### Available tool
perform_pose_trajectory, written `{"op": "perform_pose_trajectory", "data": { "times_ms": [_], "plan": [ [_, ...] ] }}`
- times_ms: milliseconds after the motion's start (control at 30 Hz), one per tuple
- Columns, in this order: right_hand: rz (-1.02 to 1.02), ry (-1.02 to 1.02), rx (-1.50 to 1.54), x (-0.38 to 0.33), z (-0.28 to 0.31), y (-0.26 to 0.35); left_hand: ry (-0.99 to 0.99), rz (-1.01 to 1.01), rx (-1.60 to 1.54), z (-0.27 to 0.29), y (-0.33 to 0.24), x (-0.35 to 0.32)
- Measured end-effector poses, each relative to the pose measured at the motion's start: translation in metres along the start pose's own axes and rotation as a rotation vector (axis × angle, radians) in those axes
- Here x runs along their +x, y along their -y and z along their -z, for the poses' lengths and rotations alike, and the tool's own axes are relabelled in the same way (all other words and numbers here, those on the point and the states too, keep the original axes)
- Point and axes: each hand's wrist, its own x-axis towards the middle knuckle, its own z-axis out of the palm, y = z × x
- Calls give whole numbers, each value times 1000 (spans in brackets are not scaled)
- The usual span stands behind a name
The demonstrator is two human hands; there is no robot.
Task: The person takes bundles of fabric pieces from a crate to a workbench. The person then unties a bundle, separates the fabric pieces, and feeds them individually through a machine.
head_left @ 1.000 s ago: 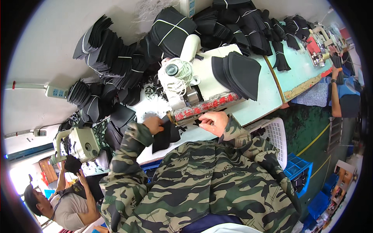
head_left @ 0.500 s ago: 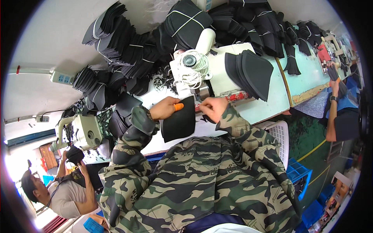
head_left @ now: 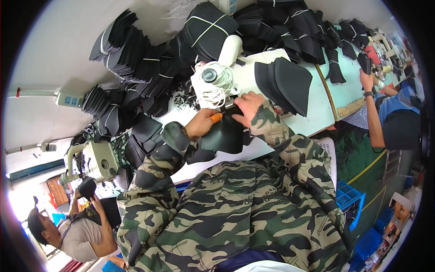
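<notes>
A black, curved-edged sheet panel (head_left: 223,134) hangs between my hands at the front of a white sewing machine (head_left: 230,51). My left hand (head_left: 201,123), an orange cover on one finger, pinches the panel's upper left side. My right hand (head_left: 250,109) grips its upper right edge close to the machine's working end, where the fingertips are partly hidden. White cord (head_left: 219,93) lies coiled over the machine head. Below the held panel, another dark piece (head_left: 200,156) shows beside my left sleeve. Several loose black panels (head_left: 284,86) lie fanned on the machine's right side.
Tied bundles of black panels (head_left: 129,52) are piled along the wall. More cut pieces (head_left: 146,129) lie left of my hands. One co-worker (head_left: 79,231) sits at the left, another (head_left: 392,113) at the right. A blue crate (head_left: 349,199) stands at the lower right.
My right hand has moved up and onto the panel, which it did not hold before. The panel has shifted right and turned, its lower edge swinging right.
</notes>
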Motion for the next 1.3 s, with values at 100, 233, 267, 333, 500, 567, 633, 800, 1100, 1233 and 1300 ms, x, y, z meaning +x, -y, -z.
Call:
{"op": "perform_pose_trajectory", "data": {
  "times_ms": [100,233,267,333,500,567,633,800,1100,1233,1300],
  "plan": [
    [-108,194,8,4,-5,8,-117,11,-227,-6,11,-4],
    [-296,142,257,-31,8,1,32,209,-238,3,-13,-4],
    [-338,139,364,-44,4,-6,36,203,-235,6,-12,-1],
    [-394,180,492,-56,15,-5,87,183,-182,14,-6,1],
    [-379,-107,622,-77,57,-18,-342,-90,1,38,21,1],
    [-370,-451,403,-67,104,-5,-797,-292,927,46,76,0],
    [-332,-666,247,-61,117,-13,-533,51,1222,27,96,-11],
    [-163,-421,-24,-63,69,-47,-357,142,1122,-9,128,-24],
    [-131,188,716,-62,-26,21,-214,197,897,26,141,-42],
    [-271,433,814,-65,-14,24,433,297,516,37,10,-61],
    [-226,400,903,-59,-44,31,453,-117,395,30,16,-67]
  ]
}}
